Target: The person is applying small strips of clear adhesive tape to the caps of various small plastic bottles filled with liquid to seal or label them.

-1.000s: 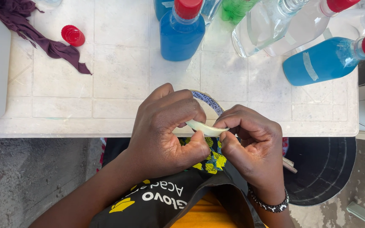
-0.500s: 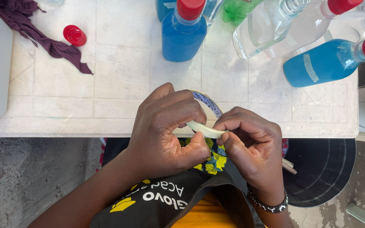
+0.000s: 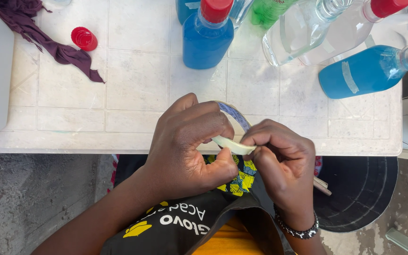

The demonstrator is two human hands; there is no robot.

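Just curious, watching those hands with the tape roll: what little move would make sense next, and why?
Probably the right hand draws the pale strip further off the tape roll. The left hand already grips the roll, and the right fingers pinch only a short freed end.

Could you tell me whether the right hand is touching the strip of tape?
Touching: the head view shows the right hand pinching the end of the pale tape strip between its fingertips.

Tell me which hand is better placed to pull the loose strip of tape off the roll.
Probably the right hand: its fingertips already pinch the free end of the pale tape strip. The left hand is wrapped around the tape roll, so it looks better suited to steadying it.
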